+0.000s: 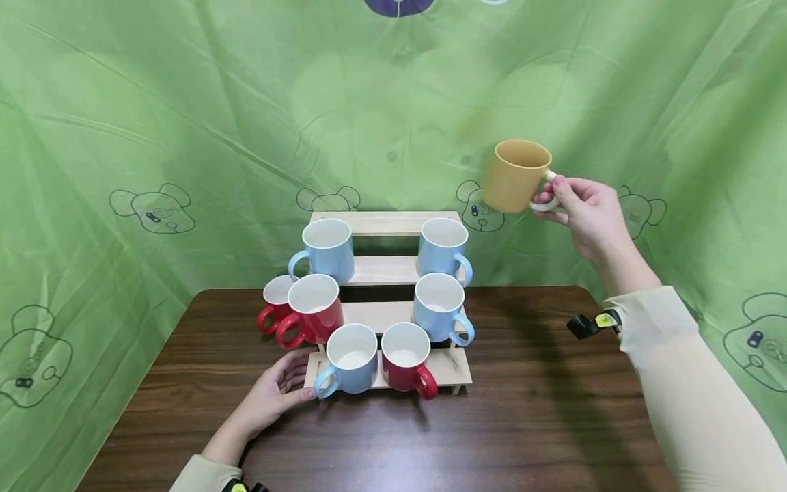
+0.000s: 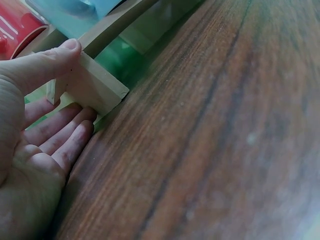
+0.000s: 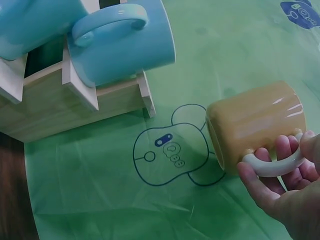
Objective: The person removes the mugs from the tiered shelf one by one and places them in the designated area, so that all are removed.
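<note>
High at the right, my right hand (image 1: 584, 205) grips the white handle (image 3: 272, 167) of a yellow-orange mug (image 1: 513, 179), its mouth facing up, above and apart from a stepped wooden rack (image 1: 393, 270). My left hand (image 1: 277, 389) holds the rack's front left corner, thumb on the lowest step's edge (image 2: 82, 55) and fingers against the side. A light blue mug (image 1: 353, 365) and a red mug (image 1: 402, 362) stand on that lowest step. Above them are another red mug (image 1: 322, 318) and a blue mug (image 1: 435, 314), then two blue mugs (image 1: 335, 256) higher up.
Left of the rack, a smaller-looking red mug (image 1: 277, 294) is partly hidden behind the red one. The topmost step (image 1: 387, 223) is bare wood. Beneath is a dark wooden table (image 1: 516, 410). A green curtain (image 1: 233, 137) with bear outlines hangs behind and at both sides.
</note>
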`<action>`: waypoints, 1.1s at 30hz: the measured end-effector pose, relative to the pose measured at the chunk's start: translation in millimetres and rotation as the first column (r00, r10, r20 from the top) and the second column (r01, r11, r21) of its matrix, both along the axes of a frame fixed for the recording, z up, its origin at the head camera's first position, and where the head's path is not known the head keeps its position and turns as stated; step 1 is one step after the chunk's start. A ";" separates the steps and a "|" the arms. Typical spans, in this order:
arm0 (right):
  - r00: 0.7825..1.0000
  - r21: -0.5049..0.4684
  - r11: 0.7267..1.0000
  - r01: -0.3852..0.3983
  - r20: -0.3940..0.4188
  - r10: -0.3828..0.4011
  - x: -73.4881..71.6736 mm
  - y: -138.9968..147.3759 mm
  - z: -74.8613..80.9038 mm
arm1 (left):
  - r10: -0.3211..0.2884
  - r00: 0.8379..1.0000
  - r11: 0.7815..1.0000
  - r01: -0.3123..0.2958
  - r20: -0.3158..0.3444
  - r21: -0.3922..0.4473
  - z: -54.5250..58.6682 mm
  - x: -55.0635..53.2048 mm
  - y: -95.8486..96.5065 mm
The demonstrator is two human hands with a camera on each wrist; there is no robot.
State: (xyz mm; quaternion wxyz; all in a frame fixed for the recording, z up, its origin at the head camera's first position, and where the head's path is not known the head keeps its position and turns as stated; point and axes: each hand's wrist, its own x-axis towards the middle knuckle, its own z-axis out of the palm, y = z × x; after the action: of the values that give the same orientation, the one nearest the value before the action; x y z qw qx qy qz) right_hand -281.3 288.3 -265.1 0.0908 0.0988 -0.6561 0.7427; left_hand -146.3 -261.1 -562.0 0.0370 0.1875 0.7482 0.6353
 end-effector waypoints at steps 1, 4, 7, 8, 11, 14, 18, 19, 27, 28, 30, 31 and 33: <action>1.000 0.003 1.000 0.006 -0.005 -0.006 1.6 1.5 -2.0 | 0.001 1.000 1.000 -0.001 0.001 0.000 0.0 -0.1 -0.4; 1.000 0.012 1.000 0.022 -0.016 -0.022 6.5 4.8 -8.8 | 0.006 1.000 1.000 -0.006 0.004 -0.001 -0.1 0.1 -1.4; 0.999 0.038 0.999 0.040 -0.029 -0.038 12.4 6.0 -16.4 | 0.007 1.000 1.000 -0.007 0.005 0.005 0.3 0.9 -1.6; 0.999 0.047 0.998 0.046 -0.030 -0.045 14.7 6.1 -18.9 | 0.006 1.000 1.000 -0.006 0.004 0.006 0.4 1.1 -1.5; 0.998 0.071 0.996 0.062 -0.036 -0.059 23.2 5.9 -26.0 | 0.002 1.000 1.000 -0.002 0.004 0.010 0.5 1.4 -1.1; 0.997 0.071 0.995 0.068 -0.039 -0.065 32.3 5.1 -33.2 | 0.000 1.000 1.000 0.000 0.007 0.010 0.0 1.0 -0.3; 0.996 0.058 0.995 0.079 -0.051 -0.077 44.4 3.1 -43.0 | -0.010 1.000 1.000 0.009 0.011 0.019 -1.4 -0.2 1.4; 0.995 0.059 0.995 0.086 -0.055 -0.083 47.1 2.3 -45.4 | -0.013 1.000 1.000 0.013 0.011 0.022 -1.7 -0.4 1.9; 0.987 0.099 0.982 0.161 -0.008 -0.161 63.7 -1.7 -62.6 | -0.018 1.000 1.000 0.018 0.008 0.022 -1.3 -1.5 2.5; 0.985 0.102 0.980 0.173 0.002 -0.175 64.7 -1.9 -64.8 | -0.018 1.000 1.000 0.018 0.010 0.021 -1.1 -1.7 2.3; 0.981 0.093 0.977 0.193 0.011 -0.195 65.4 -2.7 -70.2 | -0.018 1.000 1.000 0.018 0.013 0.020 -0.7 -2.0 2.0; 0.978 0.090 0.975 0.204 0.014 -0.206 65.9 -2.4 -73.2 | -0.018 1.000 1.000 0.017 0.014 0.020 -0.4 -2.0 2.3; 0.973 0.083 0.970 0.227 0.015 -0.229 67.0 -1.8 -79.5 | -0.018 1.000 1.000 0.018 0.018 0.017 0.2 -1.9 2.9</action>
State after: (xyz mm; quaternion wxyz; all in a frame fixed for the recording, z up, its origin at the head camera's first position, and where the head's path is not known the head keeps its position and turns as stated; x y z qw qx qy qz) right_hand -214.2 286.5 -344.6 0.1635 0.0171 -0.6936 0.7014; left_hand -148.1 -258.3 -561.8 0.0479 0.1887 0.7407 0.6430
